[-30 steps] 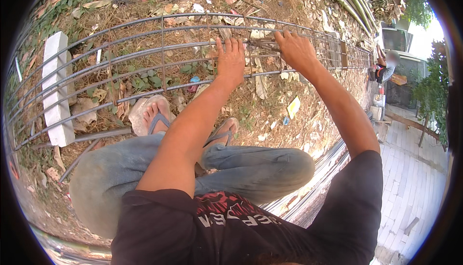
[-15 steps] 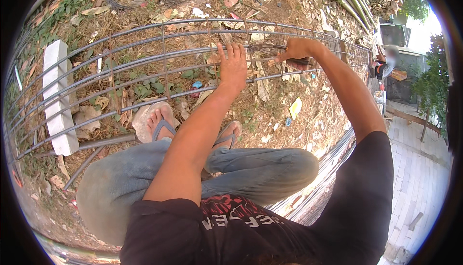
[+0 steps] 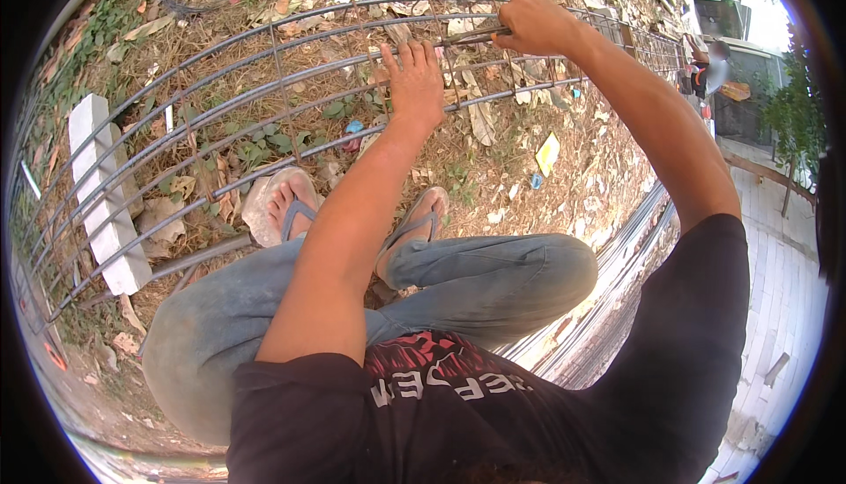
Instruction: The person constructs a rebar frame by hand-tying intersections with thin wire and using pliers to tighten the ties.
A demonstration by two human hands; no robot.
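A long cage of steel rebar (image 3: pixel 339 63), crossed by thin brown stirrups, stretches across the view in front of me. My left hand (image 3: pixel 416 86) lies over its middle bars, fingers stretched out and slightly apart; the thumb is hidden. To its right, my right hand (image 3: pixel 536 24) is closed round the handles of dark metal pincers (image 3: pixel 476 36). The jaws of the pincers point left, at a bar just beside my left fingertips. Whether they grip a tie wire is too small to tell.
A white block (image 3: pixel 110 193) props the cage's left part. My sandalled feet (image 3: pixel 291 206) rest near its close side. Dry leaves and litter, including a yellow wrapper (image 3: pixel 547 155), cover the ground. A bundle of rods (image 3: pixel 564 339) lies beside my knee. Another person (image 3: pixel 712 74) is at the far right.
My right hand has swung up and away from me, turning the pincers' handles from below the bars to above them. The left hand stays on the bars. The view has shifted slightly.
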